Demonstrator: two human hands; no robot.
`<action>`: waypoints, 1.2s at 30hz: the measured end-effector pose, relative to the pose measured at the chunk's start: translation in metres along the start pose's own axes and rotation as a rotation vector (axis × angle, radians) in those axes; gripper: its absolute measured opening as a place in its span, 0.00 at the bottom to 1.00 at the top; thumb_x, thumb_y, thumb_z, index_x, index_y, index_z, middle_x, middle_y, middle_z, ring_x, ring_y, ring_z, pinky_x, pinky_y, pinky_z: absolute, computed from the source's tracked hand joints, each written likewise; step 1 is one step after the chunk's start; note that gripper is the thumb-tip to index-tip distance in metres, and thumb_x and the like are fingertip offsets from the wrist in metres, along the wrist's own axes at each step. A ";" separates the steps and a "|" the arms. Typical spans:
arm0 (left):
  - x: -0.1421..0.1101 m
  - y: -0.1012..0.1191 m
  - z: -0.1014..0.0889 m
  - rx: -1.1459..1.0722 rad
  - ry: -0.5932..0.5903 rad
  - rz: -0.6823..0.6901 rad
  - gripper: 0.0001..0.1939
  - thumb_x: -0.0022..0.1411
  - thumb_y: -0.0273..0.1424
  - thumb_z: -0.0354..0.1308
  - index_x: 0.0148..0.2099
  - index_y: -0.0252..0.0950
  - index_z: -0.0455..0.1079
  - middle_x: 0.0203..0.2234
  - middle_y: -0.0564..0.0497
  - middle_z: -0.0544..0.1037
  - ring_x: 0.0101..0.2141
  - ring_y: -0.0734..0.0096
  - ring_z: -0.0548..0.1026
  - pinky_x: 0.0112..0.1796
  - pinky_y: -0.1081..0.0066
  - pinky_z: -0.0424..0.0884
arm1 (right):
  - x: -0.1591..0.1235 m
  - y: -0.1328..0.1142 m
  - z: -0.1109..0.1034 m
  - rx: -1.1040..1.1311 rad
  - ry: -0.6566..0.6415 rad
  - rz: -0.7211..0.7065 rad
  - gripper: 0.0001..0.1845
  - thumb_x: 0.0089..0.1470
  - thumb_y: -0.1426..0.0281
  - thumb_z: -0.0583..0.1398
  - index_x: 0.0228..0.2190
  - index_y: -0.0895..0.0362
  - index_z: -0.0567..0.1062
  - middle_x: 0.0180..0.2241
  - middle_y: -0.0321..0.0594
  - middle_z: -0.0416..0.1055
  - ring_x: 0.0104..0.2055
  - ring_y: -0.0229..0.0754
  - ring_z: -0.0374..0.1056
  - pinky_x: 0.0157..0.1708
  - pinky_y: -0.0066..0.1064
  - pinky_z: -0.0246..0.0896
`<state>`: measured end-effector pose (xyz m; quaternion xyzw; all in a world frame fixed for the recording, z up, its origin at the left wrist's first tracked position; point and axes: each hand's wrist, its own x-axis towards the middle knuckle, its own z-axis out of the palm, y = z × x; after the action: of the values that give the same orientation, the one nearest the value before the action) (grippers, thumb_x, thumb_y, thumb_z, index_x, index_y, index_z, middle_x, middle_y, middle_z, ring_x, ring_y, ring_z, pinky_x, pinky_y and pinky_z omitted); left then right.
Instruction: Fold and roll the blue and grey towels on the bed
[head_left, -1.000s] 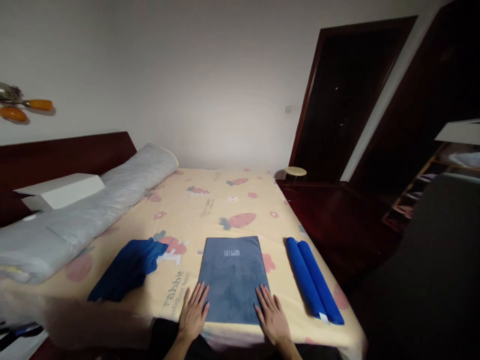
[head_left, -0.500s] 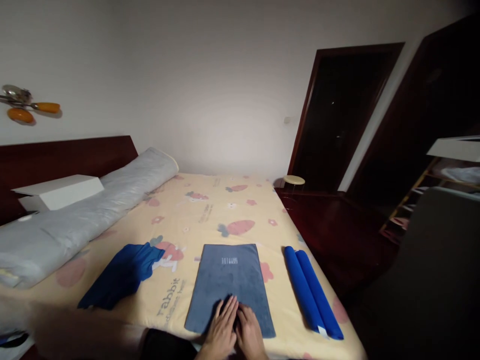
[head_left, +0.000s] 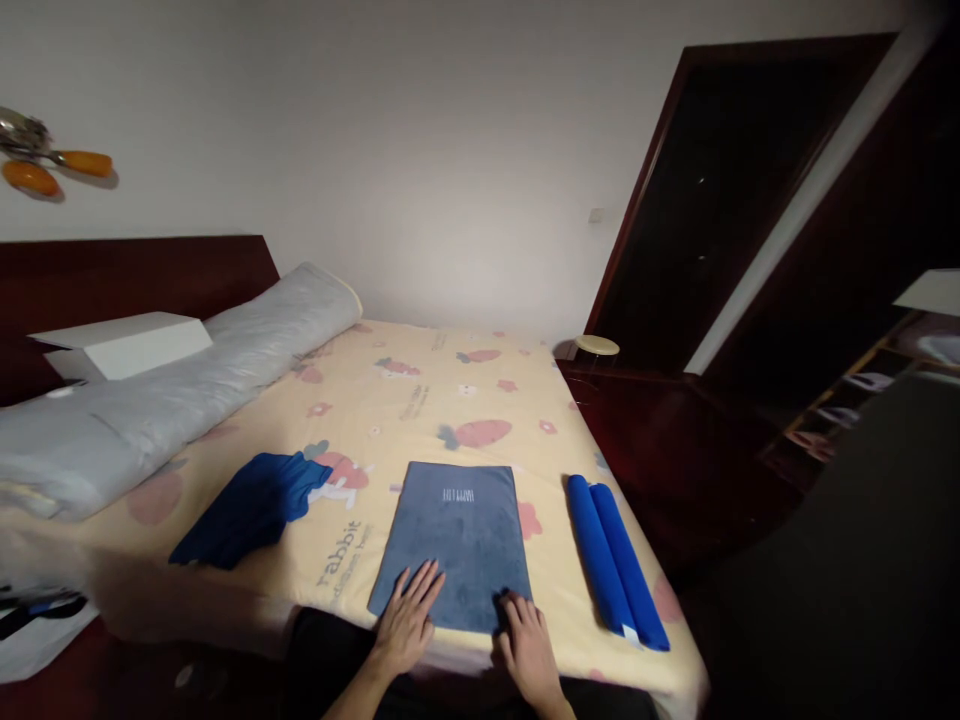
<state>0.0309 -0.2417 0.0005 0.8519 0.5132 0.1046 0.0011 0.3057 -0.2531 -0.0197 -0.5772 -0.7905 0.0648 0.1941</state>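
A grey-blue plush mat (head_left: 461, 545) lies flat near the front edge of the bed, its white "HAPPY LIFE" lettering upside down to me. My left hand (head_left: 409, 615) rests palm down on the mat's near left corner with fingers stretched out. At the near right corner, my right hand (head_left: 531, 640) touches the mat with bent fingers, thumb apart from them. Two blue rolls (head_left: 619, 565) lie side by side to the right, a small white tag at their near end. On the left is a spread dark blue cloth (head_left: 251, 510), possibly a garment.
The bed (head_left: 450, 385) has a yellow sheet with carrots and rabbits. A long grey roll of bedding (head_left: 225, 370) runs along the headboard, with a white box (head_left: 142, 345) behind it. A round stool (head_left: 598, 345) stands past the far right corner, and a rack (head_left: 840, 400) stands right.
My hands have parted from the middle of the mat's near side, left hand to the left corner, right hand to the right. The view has tilted down slightly.
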 end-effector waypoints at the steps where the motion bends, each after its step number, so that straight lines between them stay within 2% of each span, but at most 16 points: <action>1: -0.002 -0.003 0.001 0.005 0.008 -0.029 0.51 0.48 0.17 0.46 0.71 0.48 0.32 0.69 0.58 0.44 0.67 0.69 0.49 0.66 0.58 0.45 | -0.002 0.003 -0.002 -0.006 0.011 0.018 0.25 0.54 0.71 0.50 0.53 0.52 0.71 0.53 0.42 0.70 0.53 0.50 0.64 0.54 0.41 0.56; 7: -0.011 -0.018 0.012 -0.013 0.001 -0.282 0.46 0.52 0.16 0.43 0.70 0.50 0.39 0.69 0.58 0.48 0.67 0.68 0.51 0.65 0.55 0.47 | -0.004 0.008 -0.002 -0.059 0.060 0.111 0.22 0.53 0.70 0.51 0.49 0.51 0.72 0.51 0.44 0.71 0.52 0.53 0.64 0.53 0.46 0.56; 11: -0.017 -0.025 0.010 -0.042 -0.017 -0.443 0.43 0.54 0.16 0.40 0.69 0.51 0.44 0.68 0.58 0.50 0.67 0.70 0.51 0.64 0.53 0.47 | -0.003 0.006 -0.001 -0.075 0.049 0.119 0.22 0.53 0.70 0.51 0.49 0.53 0.72 0.51 0.45 0.71 0.52 0.53 0.64 0.54 0.46 0.55; 16: -0.018 -0.031 0.003 -0.060 -0.071 -0.540 0.40 0.55 0.17 0.39 0.68 0.50 0.49 0.68 0.58 0.52 0.67 0.71 0.50 0.64 0.52 0.47 | -0.003 0.011 0.006 -0.084 0.052 0.136 0.22 0.53 0.70 0.51 0.49 0.53 0.72 0.51 0.46 0.71 0.53 0.52 0.65 0.54 0.46 0.54; 20: -0.011 -0.026 0.005 -0.011 -0.051 -0.601 0.40 0.54 0.17 0.40 0.68 0.47 0.53 0.67 0.53 0.54 0.67 0.66 0.52 0.63 0.47 0.46 | 0.007 0.013 0.010 -0.058 0.050 0.259 0.21 0.52 0.70 0.50 0.45 0.52 0.74 0.49 0.46 0.73 0.52 0.52 0.66 0.51 0.44 0.57; 23: 0.000 -0.011 0.007 -0.009 0.028 -0.554 0.41 0.52 0.16 0.43 0.69 0.43 0.51 0.68 0.48 0.52 0.67 0.63 0.50 0.63 0.46 0.45 | 0.022 0.001 -0.002 -0.035 0.045 0.286 0.19 0.51 0.71 0.50 0.40 0.51 0.76 0.45 0.45 0.75 0.50 0.51 0.68 0.50 0.43 0.56; 25: 0.011 0.002 0.004 -0.077 0.036 -0.437 0.42 0.52 0.14 0.42 0.69 0.40 0.50 0.69 0.49 0.50 0.68 0.66 0.47 0.64 0.50 0.47 | 0.034 -0.017 -0.015 -0.004 0.042 0.215 0.19 0.50 0.73 0.51 0.40 0.52 0.76 0.45 0.44 0.74 0.51 0.50 0.67 0.52 0.41 0.55; 28: 0.032 0.023 -0.003 -0.210 -0.014 -0.257 0.44 0.50 0.12 0.40 0.69 0.39 0.49 0.69 0.50 0.49 0.68 0.68 0.46 0.65 0.53 0.48 | 0.052 -0.050 -0.027 0.070 -0.007 0.109 0.26 0.45 0.78 0.51 0.44 0.52 0.75 0.49 0.43 0.72 0.53 0.48 0.65 0.52 0.38 0.55; 30: 0.046 0.033 -0.006 -0.285 -0.064 -0.199 0.44 0.49 0.13 0.40 0.70 0.38 0.48 0.69 0.50 0.49 0.68 0.68 0.46 0.65 0.53 0.47 | 0.061 -0.070 -0.026 0.114 -0.066 0.088 0.31 0.42 0.80 0.51 0.47 0.52 0.74 0.51 0.42 0.71 0.54 0.47 0.63 0.53 0.37 0.53; 32: 0.055 0.040 -0.008 -0.333 -0.117 -0.198 0.44 0.49 0.14 0.42 0.70 0.37 0.47 0.69 0.49 0.48 0.68 0.68 0.45 0.65 0.54 0.46 | 0.065 -0.082 -0.020 0.143 -0.112 0.101 0.35 0.40 0.80 0.51 0.51 0.53 0.72 0.53 0.42 0.70 0.56 0.47 0.62 0.54 0.37 0.51; 36: 0.050 0.031 -0.006 -0.386 -0.221 -0.216 0.47 0.46 0.13 0.41 0.70 0.38 0.47 0.69 0.51 0.47 0.68 0.71 0.44 0.66 0.56 0.44 | 0.060 -0.078 -0.005 0.173 -0.143 0.105 0.37 0.39 0.81 0.50 0.53 0.52 0.71 0.56 0.41 0.67 0.57 0.47 0.60 0.55 0.38 0.51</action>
<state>0.0797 -0.2130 0.0182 0.7824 0.5683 0.1061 0.2314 0.2229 -0.2230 0.0245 -0.5929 -0.7624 0.1839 0.1828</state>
